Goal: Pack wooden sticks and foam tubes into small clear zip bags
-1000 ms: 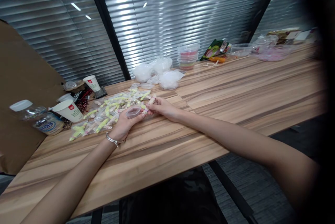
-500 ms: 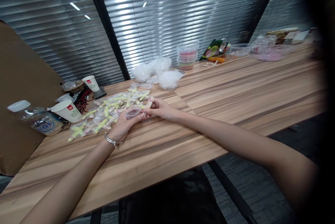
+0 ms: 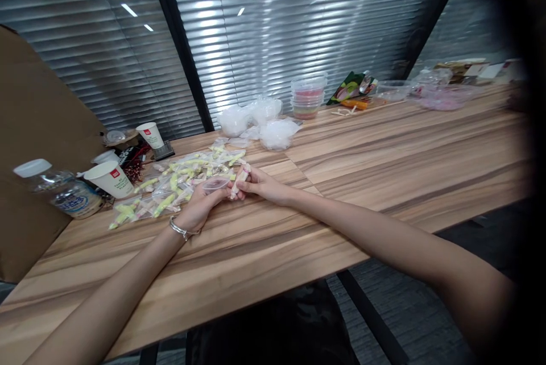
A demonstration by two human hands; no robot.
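Note:
My left hand (image 3: 200, 203), with a silver bracelet at the wrist, is closed around a small clear plastic cup (image 3: 216, 184). Between the fingers and thumb of my right hand (image 3: 264, 184) is a small pale pinkish piece (image 3: 241, 181), held upright and tilted beside the cup. Its exact kind is too small to tell. The fingertips of both hands nearly meet there. Just beyond my left hand, several small clear bags with yellow-green and pinkish pieces (image 3: 174, 182) lie spread on the wooden table (image 3: 273, 251).
At the left stand two paper cups (image 3: 111, 181), a plastic bottle (image 3: 77, 197) and a cardboard box (image 3: 38, 126). White plastic bags (image 3: 277, 133) and stacked clear tubs (image 3: 307, 100) sit by the blinds. Farther right are a green packet (image 3: 347, 89) and a pink-tinged tray (image 3: 447, 98).
My right hand has turned the pale piece and shifted it slightly down, so more of its length shows. My left hand still holds the cup. The view has tilted a little.

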